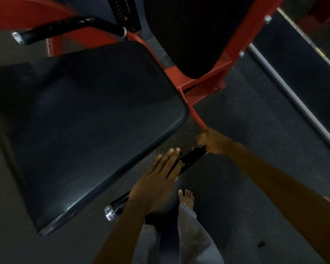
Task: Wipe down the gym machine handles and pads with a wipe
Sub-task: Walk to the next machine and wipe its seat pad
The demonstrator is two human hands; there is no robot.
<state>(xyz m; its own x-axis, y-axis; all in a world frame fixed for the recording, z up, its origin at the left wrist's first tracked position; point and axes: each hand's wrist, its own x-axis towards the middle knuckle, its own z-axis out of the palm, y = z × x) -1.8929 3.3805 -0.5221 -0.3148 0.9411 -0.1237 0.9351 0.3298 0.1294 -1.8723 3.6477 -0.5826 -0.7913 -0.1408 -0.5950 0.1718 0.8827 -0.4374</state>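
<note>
With the left hand [160,180] laid flat, fingers straight, on the black handle [189,159] beside the seat pad [84,121], and the right hand [211,141] clenched round its upper end, where a wipe may be hidden, full-length strokes are advised.

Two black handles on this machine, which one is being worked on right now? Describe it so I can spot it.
Start at the big black seat pad. The near handle runs along its lower right edge, black with a chrome end cap, both hands on it: left hand flat, right hand gripping the top. The other handle sits untouched beyond the pad.
</note>
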